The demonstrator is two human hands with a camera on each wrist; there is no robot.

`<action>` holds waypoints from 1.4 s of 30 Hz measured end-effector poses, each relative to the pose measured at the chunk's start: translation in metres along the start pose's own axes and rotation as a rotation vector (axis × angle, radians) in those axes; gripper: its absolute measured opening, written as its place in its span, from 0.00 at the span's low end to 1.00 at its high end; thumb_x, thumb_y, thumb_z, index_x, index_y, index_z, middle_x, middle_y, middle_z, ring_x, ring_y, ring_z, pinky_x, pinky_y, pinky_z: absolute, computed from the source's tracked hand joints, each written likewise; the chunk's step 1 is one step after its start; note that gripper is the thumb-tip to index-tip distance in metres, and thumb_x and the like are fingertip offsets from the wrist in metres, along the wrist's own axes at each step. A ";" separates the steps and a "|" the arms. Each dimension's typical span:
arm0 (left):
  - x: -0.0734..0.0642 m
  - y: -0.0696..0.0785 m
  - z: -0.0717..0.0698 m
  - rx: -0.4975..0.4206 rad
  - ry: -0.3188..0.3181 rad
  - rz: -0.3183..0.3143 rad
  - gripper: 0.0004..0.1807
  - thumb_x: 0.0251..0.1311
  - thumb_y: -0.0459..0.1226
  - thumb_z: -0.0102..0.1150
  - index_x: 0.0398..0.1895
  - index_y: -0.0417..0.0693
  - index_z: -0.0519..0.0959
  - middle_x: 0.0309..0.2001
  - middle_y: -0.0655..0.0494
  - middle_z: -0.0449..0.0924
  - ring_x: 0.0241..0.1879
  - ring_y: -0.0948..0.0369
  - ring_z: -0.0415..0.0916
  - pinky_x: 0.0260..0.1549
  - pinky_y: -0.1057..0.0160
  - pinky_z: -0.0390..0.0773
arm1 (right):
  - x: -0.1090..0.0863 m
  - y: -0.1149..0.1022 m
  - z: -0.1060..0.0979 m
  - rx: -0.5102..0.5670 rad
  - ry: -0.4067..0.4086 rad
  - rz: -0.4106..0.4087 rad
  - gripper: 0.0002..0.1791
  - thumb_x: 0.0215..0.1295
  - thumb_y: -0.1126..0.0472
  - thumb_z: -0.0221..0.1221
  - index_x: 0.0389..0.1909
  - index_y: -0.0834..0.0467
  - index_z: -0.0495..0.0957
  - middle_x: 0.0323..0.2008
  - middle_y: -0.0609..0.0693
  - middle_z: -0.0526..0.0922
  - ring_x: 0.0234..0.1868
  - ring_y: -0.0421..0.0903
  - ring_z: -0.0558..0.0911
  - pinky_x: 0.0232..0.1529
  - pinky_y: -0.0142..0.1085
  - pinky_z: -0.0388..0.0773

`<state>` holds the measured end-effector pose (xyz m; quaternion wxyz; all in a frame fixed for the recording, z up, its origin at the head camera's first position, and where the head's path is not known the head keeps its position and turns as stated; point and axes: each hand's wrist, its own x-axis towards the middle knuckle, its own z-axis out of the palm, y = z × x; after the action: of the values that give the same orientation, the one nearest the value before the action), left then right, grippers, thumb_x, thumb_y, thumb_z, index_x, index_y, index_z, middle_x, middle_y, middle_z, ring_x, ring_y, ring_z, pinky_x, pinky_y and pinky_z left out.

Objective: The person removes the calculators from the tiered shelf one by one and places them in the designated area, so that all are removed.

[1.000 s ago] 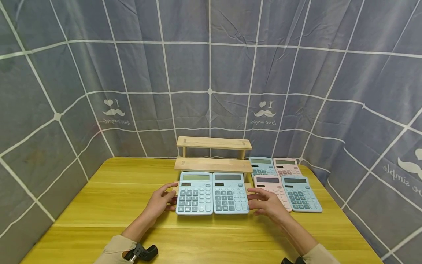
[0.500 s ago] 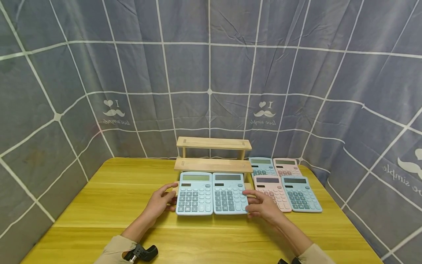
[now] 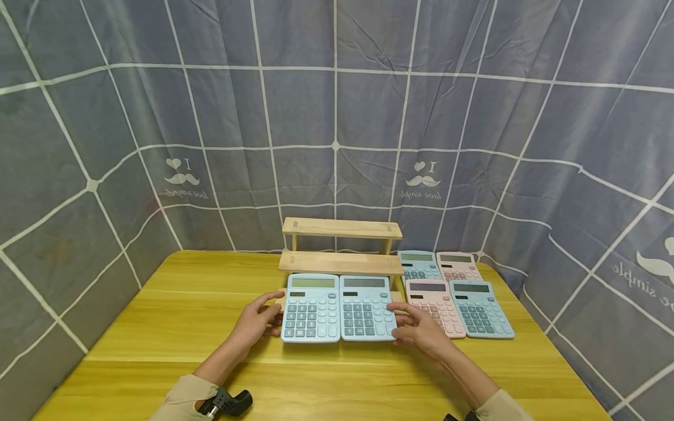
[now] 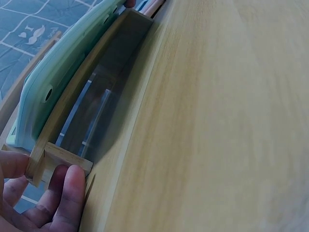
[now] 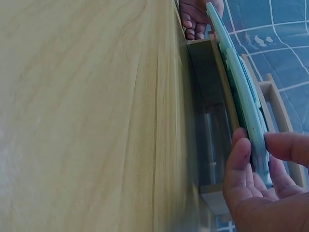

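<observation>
Two light blue calculators stand side by side, leaning back on the lowest step of a wooden tiered rack (image 3: 341, 264). My right hand (image 3: 425, 334) pinches the right-hand calculator (image 3: 367, 309) at its outer edge, thumb on the key face and fingers behind, as the right wrist view shows. At the other end, my left hand (image 3: 253, 323) holds the rack's lowest step by its end, thumb on the board and fingertips on the short leg (image 4: 65, 157). That hand is beside the left-hand calculator (image 3: 310, 309), apart from it. Most of the lowest step is hidden behind both calculators.
Right of the rack lie several more calculators: a blue one (image 3: 418, 264) and a pink one (image 3: 457, 266) behind, a pink one (image 3: 430, 295) and a blue one (image 3: 481, 310) in front. A grey curtain (image 3: 337, 117) surrounds the yellow wooden table (image 3: 210, 292).
My right hand has moved left from beside the right-hand calculator to take hold of its outer edge. The left hand and both calculators look still.
</observation>
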<state>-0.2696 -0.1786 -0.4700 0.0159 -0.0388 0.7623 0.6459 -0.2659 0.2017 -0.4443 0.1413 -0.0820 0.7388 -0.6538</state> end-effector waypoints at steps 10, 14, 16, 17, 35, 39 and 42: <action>0.001 -0.001 0.000 -0.002 0.001 -0.003 0.21 0.75 0.38 0.51 0.69 0.48 0.72 0.41 0.45 0.83 0.36 0.56 0.79 0.32 0.60 0.85 | -0.004 0.003 -0.003 0.061 -0.035 -0.001 0.35 0.62 0.72 0.61 0.71 0.68 0.63 0.54 0.59 0.80 0.45 0.47 0.82 0.45 0.40 0.85; 0.000 0.000 0.000 0.000 0.001 -0.004 0.21 0.75 0.38 0.51 0.69 0.48 0.72 0.41 0.45 0.83 0.36 0.55 0.79 0.32 0.59 0.86 | -0.008 0.002 -0.007 0.076 -0.044 -0.002 0.34 0.64 0.72 0.61 0.71 0.68 0.62 0.54 0.56 0.80 0.43 0.46 0.81 0.45 0.40 0.85; 0.000 0.000 0.000 0.000 0.003 -0.004 0.21 0.75 0.38 0.51 0.69 0.48 0.72 0.41 0.45 0.83 0.36 0.55 0.79 0.32 0.59 0.86 | -0.009 0.002 -0.009 0.086 -0.044 0.000 0.34 0.64 0.71 0.62 0.71 0.68 0.63 0.53 0.55 0.80 0.42 0.45 0.81 0.44 0.40 0.85; 0.000 0.000 0.000 0.000 0.004 -0.004 0.21 0.75 0.37 0.51 0.69 0.48 0.72 0.41 0.45 0.83 0.36 0.55 0.79 0.32 0.59 0.86 | -0.010 0.002 -0.010 0.090 -0.045 0.000 0.34 0.64 0.71 0.62 0.71 0.68 0.62 0.53 0.55 0.80 0.42 0.45 0.81 0.44 0.39 0.85; 0.000 -0.001 0.000 0.013 0.007 -0.010 0.22 0.75 0.39 0.51 0.70 0.49 0.72 0.42 0.46 0.83 0.37 0.55 0.79 0.32 0.59 0.85 | -0.026 -0.001 -0.026 0.147 -0.054 0.013 0.34 0.64 0.70 0.63 0.70 0.67 0.63 0.46 0.49 0.77 0.38 0.41 0.79 0.44 0.38 0.85; 0.000 -0.002 0.000 0.012 0.006 -0.010 0.22 0.75 0.39 0.51 0.70 0.49 0.72 0.41 0.45 0.83 0.37 0.55 0.79 0.32 0.59 0.85 | -0.031 0.000 -0.031 0.130 -0.052 0.007 0.33 0.65 0.69 0.63 0.70 0.66 0.64 0.46 0.48 0.77 0.38 0.41 0.79 0.44 0.38 0.84; 0.000 -0.002 0.000 0.012 0.005 -0.009 0.22 0.75 0.39 0.51 0.70 0.49 0.72 0.41 0.45 0.83 0.37 0.55 0.79 0.32 0.60 0.85 | -0.035 -0.001 -0.034 0.116 -0.036 0.016 0.32 0.65 0.68 0.63 0.70 0.65 0.66 0.48 0.48 0.77 0.39 0.41 0.79 0.43 0.36 0.84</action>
<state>-0.2697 -0.1794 -0.4718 0.0171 -0.0437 0.7660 0.6412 -0.2437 0.2447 -0.4359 0.1645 -0.0796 0.6977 -0.6927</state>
